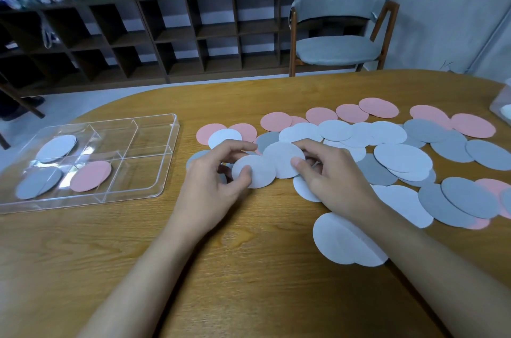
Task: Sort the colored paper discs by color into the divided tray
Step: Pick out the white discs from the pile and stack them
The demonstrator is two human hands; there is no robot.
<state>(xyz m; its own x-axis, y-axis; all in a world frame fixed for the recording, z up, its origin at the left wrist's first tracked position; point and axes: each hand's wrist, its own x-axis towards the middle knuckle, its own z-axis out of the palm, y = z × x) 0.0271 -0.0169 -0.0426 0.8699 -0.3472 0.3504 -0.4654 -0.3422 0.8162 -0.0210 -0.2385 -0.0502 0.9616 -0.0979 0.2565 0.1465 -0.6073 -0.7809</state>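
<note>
Pink, white and grey paper discs (401,156) lie spread over the right half of the wooden table. My left hand (218,171) pinches a white disc (258,174) between thumb and fingers. My right hand (329,174) pinches a second white disc (282,156) that overlaps the first. At the left stands the clear divided tray (168,155). It holds white discs (56,148) in a far-left compartment, grey discs (38,182) in the near-left one and a pink disc (90,176) beside them.
A grey chair (336,22) stands behind the table, and a dark shelf unit (166,33) with plants on top runs along the wall. A clear container (502,105) sits at the table's right edge. Two white discs (345,241) lie near my right forearm.
</note>
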